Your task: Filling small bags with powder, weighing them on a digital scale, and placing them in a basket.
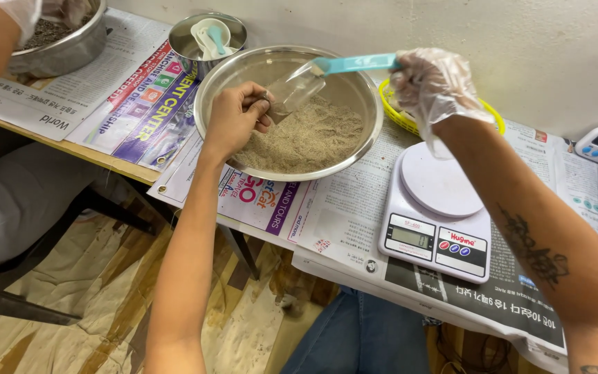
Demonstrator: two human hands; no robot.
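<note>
A wide steel bowl on the newspaper-covered table holds pale beige grain or powder. My right hand, in a thin clear plastic glove, grips the turquoise handle of a clear plastic scoop that tilts down over the grain. My bare left hand reaches over the bowl's near-left rim, its fingers pinched on something small and dark at the scoop's mouth. What that small thing is cannot be told.
A white digital kitchen scale sits right of the bowl, a yellow basket behind it. A small steel bowl with scoops stands at the back. Another person's gloved hand works in a steel bowl at far left.
</note>
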